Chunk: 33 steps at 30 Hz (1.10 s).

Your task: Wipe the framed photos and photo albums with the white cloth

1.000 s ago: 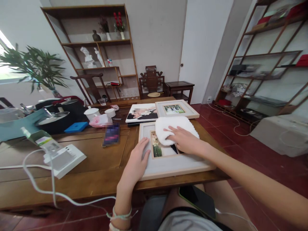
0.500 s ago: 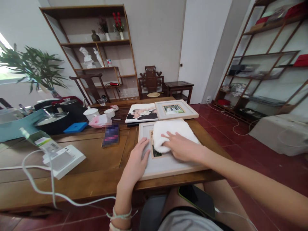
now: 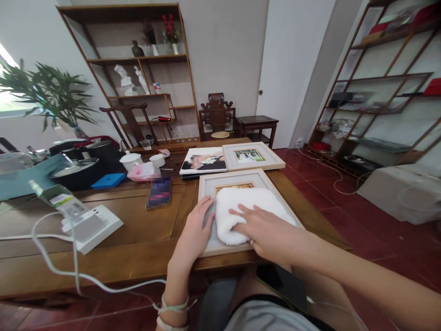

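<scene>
- White cloth [image 3: 228, 201] lies across the picture frame [image 3: 237, 179] on the tabletop [image 3: 138, 225].
- Right hand [image 3: 263, 226] rests atop the cloth, fingers spread.
- Left hand [image 3: 195, 227], fingers extended, touches the frame's left side.
- Second frame [image 3: 273, 162] lies just beyond.

Left: open lane across the table [image 3: 144, 239] between left hand [image 3: 195, 232] and white box [image 3: 108, 225]; white cable [image 3: 99, 286] loops along the near edge. Beyond the near picture frame [image 3: 208, 184]: photo panel [image 3: 206, 164] and second frame [image 3: 250, 155] obstruct low travel. Right: narrow table strip, passable. Right hand [image 3: 267, 225] and cloth [image 3: 225, 218] block the near picture frame's middle.
</scene>
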Each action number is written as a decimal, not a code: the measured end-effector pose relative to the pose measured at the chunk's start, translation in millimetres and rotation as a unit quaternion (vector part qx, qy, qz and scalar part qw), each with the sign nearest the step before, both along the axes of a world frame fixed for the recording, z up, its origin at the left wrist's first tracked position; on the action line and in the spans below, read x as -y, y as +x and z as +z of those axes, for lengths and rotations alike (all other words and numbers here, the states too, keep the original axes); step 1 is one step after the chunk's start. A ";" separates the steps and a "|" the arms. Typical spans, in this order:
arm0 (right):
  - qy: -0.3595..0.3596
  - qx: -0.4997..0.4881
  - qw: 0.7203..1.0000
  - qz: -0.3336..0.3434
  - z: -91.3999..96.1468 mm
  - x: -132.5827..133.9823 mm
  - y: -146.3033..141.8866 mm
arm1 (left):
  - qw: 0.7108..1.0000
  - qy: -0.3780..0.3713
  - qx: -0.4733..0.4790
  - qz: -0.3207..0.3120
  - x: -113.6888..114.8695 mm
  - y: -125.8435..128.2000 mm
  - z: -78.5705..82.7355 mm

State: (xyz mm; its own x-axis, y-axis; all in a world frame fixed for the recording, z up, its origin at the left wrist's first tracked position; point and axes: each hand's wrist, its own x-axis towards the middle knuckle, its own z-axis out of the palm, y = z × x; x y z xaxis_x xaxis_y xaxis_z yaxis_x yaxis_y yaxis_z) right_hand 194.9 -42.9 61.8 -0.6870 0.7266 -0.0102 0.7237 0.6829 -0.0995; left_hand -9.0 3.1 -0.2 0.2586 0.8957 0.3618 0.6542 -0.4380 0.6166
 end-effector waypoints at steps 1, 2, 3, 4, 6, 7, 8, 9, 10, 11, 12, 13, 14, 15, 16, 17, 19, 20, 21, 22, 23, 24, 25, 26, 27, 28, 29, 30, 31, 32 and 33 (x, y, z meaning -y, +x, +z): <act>0.013 0.003 1.000 -0.009 -4.0 -10.3 1.3 | 1.000 0.000 -0.002 0.001 0.2 0.0 0.2; 0.026 0.008 0.999 -0.019 -7.9 -21.1 2.9 | 1.000 0.001 -0.003 0.002 0.3 0.0 0.5; 0.037 0.013 0.999 -0.030 -11.3 -32.1 4.6 | 1.000 0.002 -0.004 0.004 0.5 0.0 0.7; 0.046 0.019 0.998 -0.041 -14.1 -43.0 6.2 | 1.000 0.002 -0.004 0.005 0.6 0.0 0.9; 0.062 0.032 0.996 -0.058 -17.6 -63.3 8.4 | 1.000 0.001 -0.006 0.006 0.8 0.1 1.3; 0.070 0.038 0.995 -0.064 -18.3 -72.1 8.8 | 1.000 0.000 -0.008 0.007 1.0 0.3 1.4; 0.077 0.044 0.994 -0.069 -18.6 -79.8 8.5 | 1.000 -0.001 -0.009 0.007 1.2 0.4 1.6; 0.083 0.049 0.993 -0.071 -18.5 -86.1 7.7 | 1.000 -0.002 -0.011 0.007 1.3 0.5 1.8; 0.086 0.054 0.992 -0.071 -18.2 -90.7 6.4 | 1.000 -0.002 -0.012 0.007 1.5 0.6 2.0; 0.089 0.060 0.992 -0.069 -17.9 -93.5 4.8 | 1.000 -0.002 -0.012 0.007 1.6 0.6 2.1; 0.091 0.065 0.992 -0.064 -17.6 -94.5 3.1 | 1.000 -0.002 -0.012 0.006 1.7 0.6 2.2; 0.091 0.071 0.992 -0.056 -17.4 -93.8 1.5 | 1.000 0.000 -0.010 0.005 1.7 0.5 2.2; 0.090 0.074 0.992 -0.046 -17.0 -91.3 0.0 | 1.000 0.002 -0.009 0.004 1.7 0.4 2.1; 0.087 0.073 0.993 -0.036 -16.6 -87.3 -1.1 | 1.000 0.004 -0.007 0.002 1.6 0.3 2.0; 0.082 0.069 0.994 -0.024 -15.8 -82.0 -1.7 | 1.000 0.006 -0.006 -0.001 1.5 0.3 1.9; 0.073 0.064 0.995 -0.012 -14.7 -75.4 -1.9 | 1.000 0.008 -0.005 -0.003 1.4 0.3 1.8; 0.052 0.053 0.997 0.010 -11.4 -59.3 -0.8 | 1.000 0.008 -0.004 -0.002 1.3 0.5 1.9; 0.042 0.049 0.998 0.019 -9.3 -49.9 0.5 | 1.000 0.006 -0.005 0.000 1.4 0.7 2.1; 0.033 0.044 0.998 0.027 -7.1 -39.7 2.3 | 1.000 0.004 -0.005 0.002 1.4 1.0 2.4; 0.027 0.039 0.998 0.034 -4.8 -29.0 4.4 | 1.000 0.002 -0.006 0.004 1.5 1.2 2.6; 0.021 0.033 0.998 0.040 -2.7 -17.9 6.8 | 1.000 0.001 -0.007 0.004 1.6 1.4 2.9; 0.017 0.028 0.999 0.044 -0.7 -6.9 9.3 | 1.000 0.001 -0.007 0.003 1.7 1.5 3.0; 0.013 0.022 0.999 0.048 1.2 3.8 11.6 | 1.000 0.000 -0.008 0.003 1.7 1.6 3.2; 0.012 0.015 0.998 0.053 2.8 13.5 13.8 | 1.000 0.001 -0.009 0.003 1.7 1.7 3.3; 0.012 0.009 0.998 0.058 4.2 21.8 15.4 | 1.000 0.001 -0.011 0.004 1.7 1.7 3.4; 0.013 0.003 0.998 0.062 5.3 28.3 16.6 | 1.000 0.000 -0.013 0.006 1.7 1.8 3.6; 0.015 -0.002 0.998 0.066 6.0 32.6 17.1 | 1.000 -0.001 -0.015 0.008 1.8 1.9 3.7; 0.015 -0.008 0.997 0.070 6.3 34.5 17.2 | 1.000 -0.002 -0.016 0.010 1.9 2.0 3.8; 0.012 -0.012 0.997 0.070 6.0 34.2 16.8 | 1.000 -0.004 -0.015 0.010 2.0 2.1 4.0; 0.006 -0.015 0.998 0.068 5.0 31.6 16.2 | 1.000 -0.005 -0.014 0.010 2.2 2.2 4.1; -0.001 -0.017 0.998 0.063 3.3 27.0 15.6 | 1.000 -0.005 -0.012 0.009 2.3 2.2 4.1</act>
State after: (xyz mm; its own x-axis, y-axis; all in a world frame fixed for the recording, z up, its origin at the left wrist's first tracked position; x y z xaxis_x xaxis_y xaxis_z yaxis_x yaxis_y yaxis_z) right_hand 210.6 -69.9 65.1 -0.7729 0.6344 0.0134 0.6283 0.7680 -0.1238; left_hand -6.8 0.7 4.0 0.2510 0.9040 0.3462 0.6765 -0.4196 0.6052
